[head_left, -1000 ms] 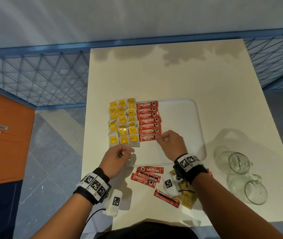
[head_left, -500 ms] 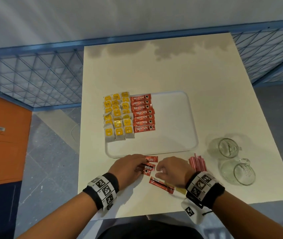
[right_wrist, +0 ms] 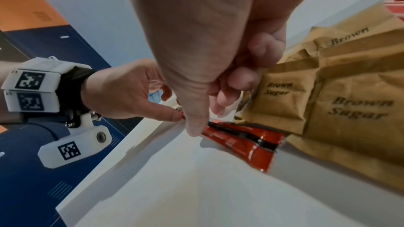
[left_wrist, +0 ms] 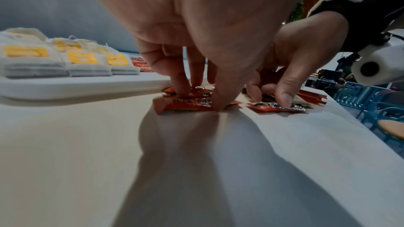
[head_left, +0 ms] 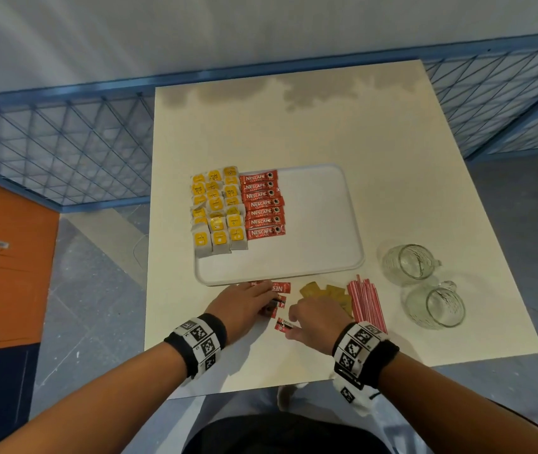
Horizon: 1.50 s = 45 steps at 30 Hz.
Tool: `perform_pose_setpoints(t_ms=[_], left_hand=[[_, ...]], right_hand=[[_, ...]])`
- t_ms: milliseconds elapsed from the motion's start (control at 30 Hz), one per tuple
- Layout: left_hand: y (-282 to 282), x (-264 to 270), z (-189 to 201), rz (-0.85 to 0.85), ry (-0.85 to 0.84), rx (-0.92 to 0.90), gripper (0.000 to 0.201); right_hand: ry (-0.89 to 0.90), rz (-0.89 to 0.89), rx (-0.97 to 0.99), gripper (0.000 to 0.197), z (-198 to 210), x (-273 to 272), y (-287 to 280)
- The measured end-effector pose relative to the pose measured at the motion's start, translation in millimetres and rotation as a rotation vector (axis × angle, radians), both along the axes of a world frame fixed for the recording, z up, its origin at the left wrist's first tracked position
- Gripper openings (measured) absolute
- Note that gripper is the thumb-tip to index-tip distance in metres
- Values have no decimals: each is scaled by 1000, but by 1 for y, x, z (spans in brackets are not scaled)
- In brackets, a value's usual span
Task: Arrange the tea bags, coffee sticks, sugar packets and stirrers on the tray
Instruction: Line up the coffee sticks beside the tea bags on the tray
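Nearest the person, both hands work at the front edge of a smooth cream table [head_left: 392, 165]. The right hand [head_left: 318, 321] has its fingers curled down, thumb tip pressed on one glossy red foil coffee stick [right_wrist: 244, 141] lying flat; whether it is pinched is not clear. The left hand [head_left: 240, 309] bends its fingers and thumb onto a small heap of loose coffee sticks [left_wrist: 186, 103], crinkled and shiny, pinning them to the table just in front of the tray. Right of the hands lie matte brown paper sugar packets [right_wrist: 349, 106], flat and square, then a bundle of thin red-and-white striped stirrers [head_left: 367, 301]. Beyond, the white rounded-corner plastic tray [head_left: 320, 250] carries soft gauzy tea bags [head_left: 217, 209] with yellow tags in three rows on its left, and a neat column of coffee sticks [head_left: 262, 204] just beside them. Two clear glass mugs [head_left: 425, 285] rest on their sides to the right. Farther back runs a blue wire-mesh fence [head_left: 64, 149]; an orange cabinet [head_left: 2, 257] stands at left.
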<state>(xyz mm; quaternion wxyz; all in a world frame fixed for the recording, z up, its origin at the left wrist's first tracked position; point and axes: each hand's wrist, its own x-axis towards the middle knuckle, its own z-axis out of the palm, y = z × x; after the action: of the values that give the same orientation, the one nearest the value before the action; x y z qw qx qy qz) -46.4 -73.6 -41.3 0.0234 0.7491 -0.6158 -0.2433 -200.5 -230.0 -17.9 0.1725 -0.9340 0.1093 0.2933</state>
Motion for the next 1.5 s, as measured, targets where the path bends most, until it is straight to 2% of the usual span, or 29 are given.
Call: perform_pose_setpoints(t_ms=[133, 233, 333, 500, 600, 767, 867, 933, 967, 1033, 1100, 1233, 1367, 1433, 1500], left_hand=[[4, -3, -3, 16, -7, 5, 65], [1, -8, 10, 67, -25, -41, 42], [0, -10, 9, 138, 10, -20, 53], [0, -12, 5, 250, -6, 94, 26], [2, -14, 1, 312, 21, 109, 28], [0, -13, 6, 330, 36, 142, 34], [-3, -10, 15, 265, -15, 188, 59], [-3, -7, 17, 243, -8, 194, 72], [-3, -5, 18, 255, 2, 195, 69], [-5, -2, 23, 321, 16, 196, 47], [-6, 1, 30, 433, 106, 179, 31], [-5, 10, 39, 609, 447, 51, 20], [-12, 19, 49, 746, 691, -56, 17], [-18, 20, 60, 849, 860, -91, 11], [-22, 20, 69, 932, 943, -96, 12]], right_hand=[[-11, -11, -5, 43, -1, -3, 2], [-33, -16, -36, 39, 0, -6, 4], [-39, -7, -61, 36, 0, -7, 7], [-32, -26, -44, 37, 5, -6, 10], [-56, -136, 59, 37, 12, -5, 8], [-144, -491, 333, 22, 18, -3, 1], [-239, -682, 468, 14, 21, 0, -5], [-284, -740, 508, 8, 22, 4, -10], [-297, -758, 534, 6, 23, 7, -13], [-318, -826, 618, 14, 27, 11, -18], [-323, -923, 716, 17, 32, 16, -21], [-349, -1035, 830, 10, 41, 25, -24], [-351, -1139, 915, 12, 44, 34, -27], [-362, -1154, 933, 13, 44, 39, -27], [-378, -1148, 930, 13, 45, 43, -28]])
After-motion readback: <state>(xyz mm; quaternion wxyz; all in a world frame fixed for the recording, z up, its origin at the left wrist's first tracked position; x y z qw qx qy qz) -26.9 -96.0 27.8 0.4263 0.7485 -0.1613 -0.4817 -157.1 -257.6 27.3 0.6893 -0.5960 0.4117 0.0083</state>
